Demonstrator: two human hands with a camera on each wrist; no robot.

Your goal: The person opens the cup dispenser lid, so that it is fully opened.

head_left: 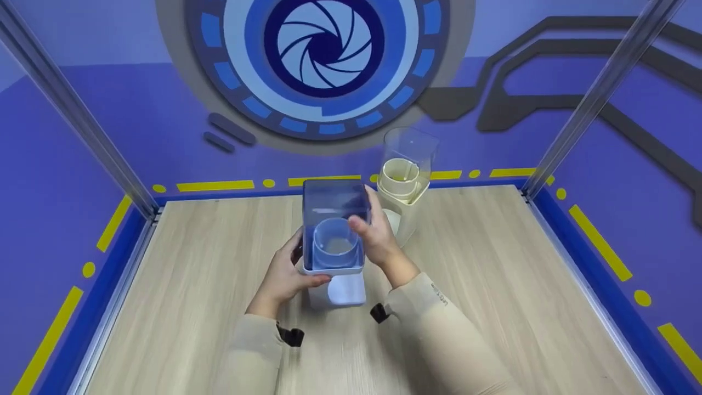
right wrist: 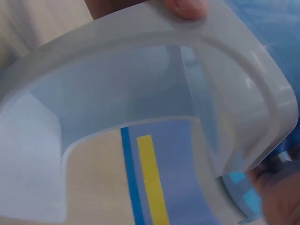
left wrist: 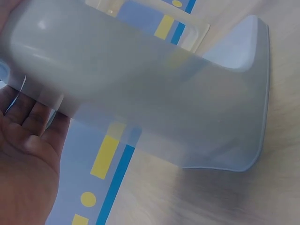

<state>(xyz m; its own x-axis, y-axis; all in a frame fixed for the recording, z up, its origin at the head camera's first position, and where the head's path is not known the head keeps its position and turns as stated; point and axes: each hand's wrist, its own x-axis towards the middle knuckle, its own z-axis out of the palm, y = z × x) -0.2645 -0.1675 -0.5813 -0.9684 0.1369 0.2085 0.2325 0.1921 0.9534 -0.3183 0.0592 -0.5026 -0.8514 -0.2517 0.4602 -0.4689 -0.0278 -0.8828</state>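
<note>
A pale blue plastic dispenser (head_left: 347, 291) with a see-through dark blue upper part (head_left: 334, 197) is between my hands. Inside that upper part sits a round clear blue cup (head_left: 335, 241). My left hand (head_left: 281, 277) grips the dispenser from its left side, thumb across the front just below the clear part. Against the right side of the upper part, my right hand (head_left: 378, 233) holds on, its thumb over the front near the cup. In the left wrist view, the body (left wrist: 140, 93) slants across, and my left fingers (left wrist: 35, 117) reach partly behind it.
Behind and to the right stands a similar cream dispenser (head_left: 408, 211) with a clear top and a cream cup (head_left: 400, 175). The wooden tabletop (head_left: 208, 307) ends at blue printed walls (head_left: 137, 126). Metal posts (head_left: 598, 90) rise at the back corners.
</note>
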